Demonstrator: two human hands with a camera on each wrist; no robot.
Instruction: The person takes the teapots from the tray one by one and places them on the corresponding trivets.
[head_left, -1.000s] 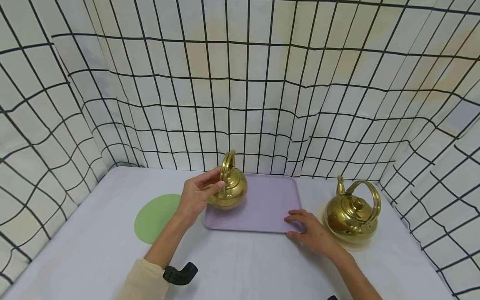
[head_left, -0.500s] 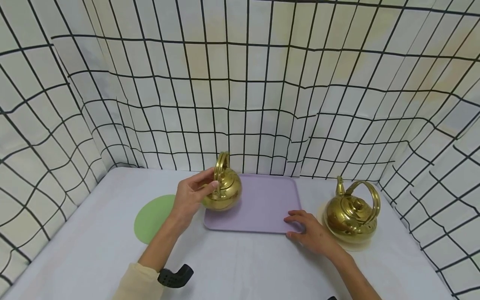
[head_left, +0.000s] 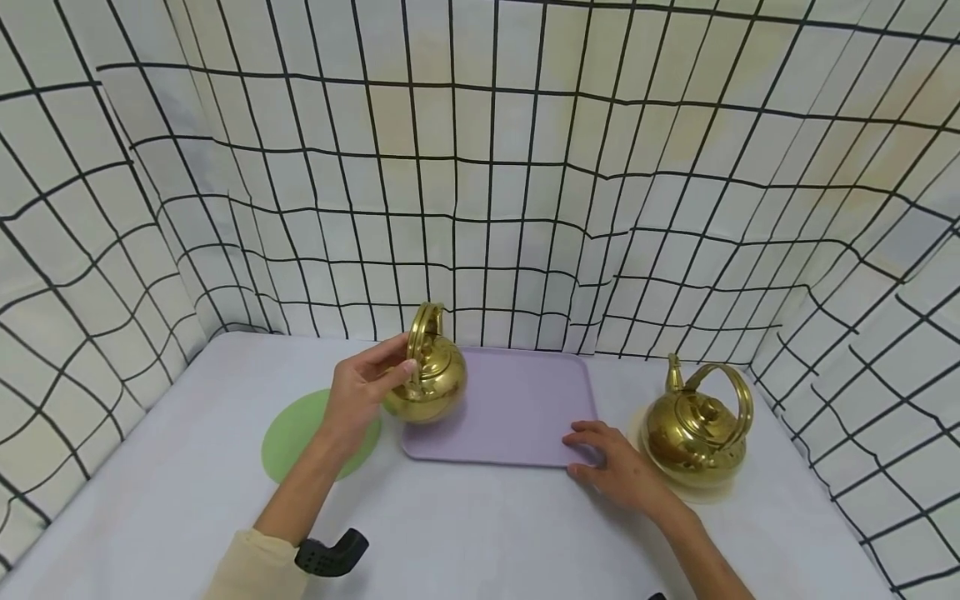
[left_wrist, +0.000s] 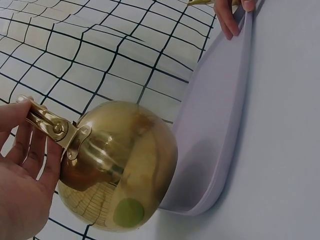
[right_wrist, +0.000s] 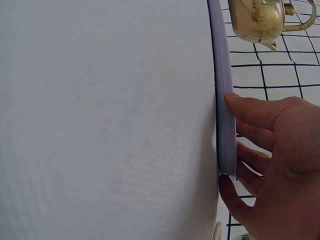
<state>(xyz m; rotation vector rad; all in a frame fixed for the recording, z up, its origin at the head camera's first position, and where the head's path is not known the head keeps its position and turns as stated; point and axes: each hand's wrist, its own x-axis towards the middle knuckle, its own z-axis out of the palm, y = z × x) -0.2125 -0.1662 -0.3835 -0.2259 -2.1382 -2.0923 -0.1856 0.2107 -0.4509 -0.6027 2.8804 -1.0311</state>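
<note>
My left hand (head_left: 362,385) grips the hoop handle of a shiny brass kettle (head_left: 438,379), thumb on the near side. That kettle overlaps the left end of a lilac tray (head_left: 525,408) in the head view and appears raised and tilted in the left wrist view (left_wrist: 125,165). At the tray's front right corner my right hand (head_left: 618,467) holds the edge. Its thumb (right_wrist: 250,107) lies against the rim in the right wrist view, with the other fingers round the corner. Right of this hand, a second brass kettle (head_left: 693,442) stands with its spout pointing up and back.
A round green mat (head_left: 300,429) lies left of the tray, partly covered by my left forearm. Under the second kettle is a pale round mat (head_left: 708,493). White cloth covers the table (head_left: 465,533). A black wire grid (head_left: 491,208) encloses the back and sides.
My left hand has carried the kettle leftward, from over the tray toward its left edge and the green mat. My right hand keeps its place at the tray corner.
</note>
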